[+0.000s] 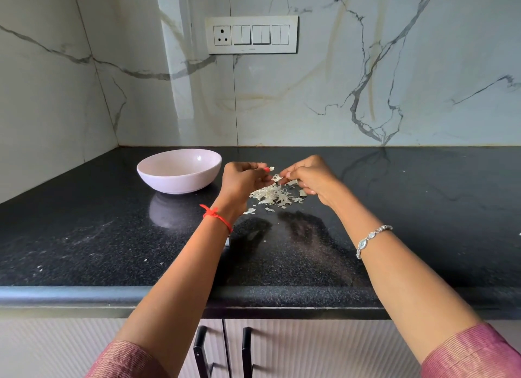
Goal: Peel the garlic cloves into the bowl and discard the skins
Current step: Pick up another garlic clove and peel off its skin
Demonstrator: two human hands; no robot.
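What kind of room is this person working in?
Most likely a home kitchen: a speckled black stone countertop over ribbed white cabinet doors, a marble-patterned wall with a white switch panel, and a pale pink bowl beside papery garlic skins.

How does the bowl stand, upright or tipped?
Upright: the bowl rests on its base on the countertop, its opening facing up.

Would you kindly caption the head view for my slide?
Left hand and right hand pinch garlic skin above the skin pile on a black countertop, right of a pink bowl.
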